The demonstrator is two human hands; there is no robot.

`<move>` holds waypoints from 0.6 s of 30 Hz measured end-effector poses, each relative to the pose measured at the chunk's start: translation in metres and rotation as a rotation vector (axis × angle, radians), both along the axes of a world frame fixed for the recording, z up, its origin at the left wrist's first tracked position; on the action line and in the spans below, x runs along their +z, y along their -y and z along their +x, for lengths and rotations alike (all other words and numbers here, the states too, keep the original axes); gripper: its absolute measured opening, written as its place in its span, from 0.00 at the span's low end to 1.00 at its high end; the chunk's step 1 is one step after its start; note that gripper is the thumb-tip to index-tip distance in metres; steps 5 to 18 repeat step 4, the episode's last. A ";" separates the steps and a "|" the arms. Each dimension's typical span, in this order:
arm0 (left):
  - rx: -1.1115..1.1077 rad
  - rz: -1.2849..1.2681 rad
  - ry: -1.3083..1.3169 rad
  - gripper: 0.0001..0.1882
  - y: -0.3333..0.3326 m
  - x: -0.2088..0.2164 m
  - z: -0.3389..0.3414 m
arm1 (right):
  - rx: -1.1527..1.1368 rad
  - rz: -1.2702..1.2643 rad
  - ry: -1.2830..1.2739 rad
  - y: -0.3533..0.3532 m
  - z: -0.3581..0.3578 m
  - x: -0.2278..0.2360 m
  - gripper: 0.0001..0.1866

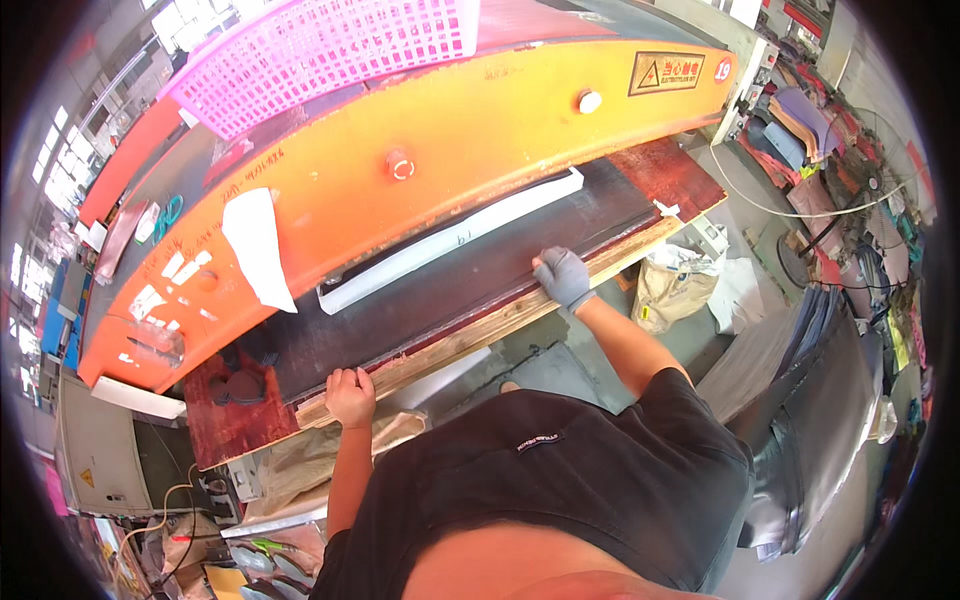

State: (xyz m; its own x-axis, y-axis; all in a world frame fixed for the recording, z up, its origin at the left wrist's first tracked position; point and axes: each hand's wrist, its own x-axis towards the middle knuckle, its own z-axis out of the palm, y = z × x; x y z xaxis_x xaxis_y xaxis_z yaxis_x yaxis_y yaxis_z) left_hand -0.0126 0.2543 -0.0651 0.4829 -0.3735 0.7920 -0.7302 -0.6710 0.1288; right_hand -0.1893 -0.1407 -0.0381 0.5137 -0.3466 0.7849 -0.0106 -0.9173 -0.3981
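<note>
So the person is standing at a big orange press (440, 130), with both hands on the dark sheet (440, 290) that's spread over the bench (690, 185) under the press head. The sheet runs along most of the bench's length, and its near edge sits right by the worn wooden front edge (480, 330).

The left hand (350, 395) is bare and curled over the front edge near the left end of the bench, fingers (345, 378) folded down tight on the sheet's edge and the wood lip. The right hand (562, 277) has a grey glove on and rests farther along toward the right end, fingers bent and pressed onto the sheet's near edge. Looks more like pinching or pressing than a full fist, but I can't tell exactly how much of the sheet it's got.

A long white strip (450, 240) lies on the sheet toward the back edge, just under the press head, well apart from both hands. There's a pink plastic basket (320, 50) sitting on top of the press, and a white piece of paper (258, 245) stuck on its front face. A tan sack (670, 290) sits on the floor below the bench's right end.
</note>
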 end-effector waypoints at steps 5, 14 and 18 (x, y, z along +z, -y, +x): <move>-0.011 -0.001 -0.025 0.12 0.016 0.002 0.026 | -0.057 0.367 0.201 0.062 0.018 0.033 0.16; -0.011 -0.001 -0.025 0.12 0.016 0.002 0.026 | -0.057 0.367 0.201 0.062 0.018 0.033 0.16; -0.011 -0.001 -0.025 0.12 0.016 0.002 0.026 | -0.057 0.367 0.201 0.062 0.018 0.033 0.16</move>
